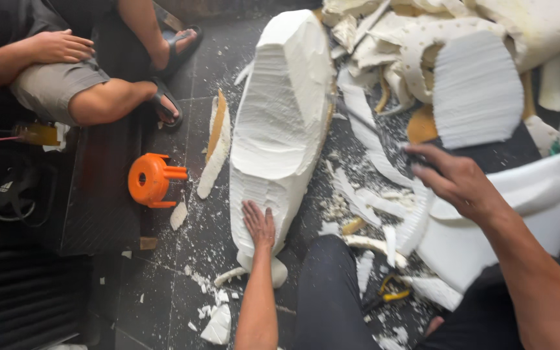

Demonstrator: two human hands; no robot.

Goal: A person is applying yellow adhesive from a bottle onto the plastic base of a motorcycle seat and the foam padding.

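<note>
A large white foam block [284, 110] with carved faces lies lengthwise on the dark tiled floor. My left hand [258, 224] rests flat on its near end, fingers spread. My right hand [456, 179] hovers to the right of the block, above foam scraps. Its fingers are curled around a dark handle. A thin long blade [371, 129] seems to run from the handle toward the block's right edge, though it is blurred. My dark-trousered knee [329, 285] is between my arms.
Another person sits at the top left, sandalled feet [166, 104] near the block. An orange plastic stool [150, 180] lies tipped over. A foam strip [216, 149], a foam pile [474, 84], a white foam piece [487, 246] and a yellow-handled tool [393, 290] surround me.
</note>
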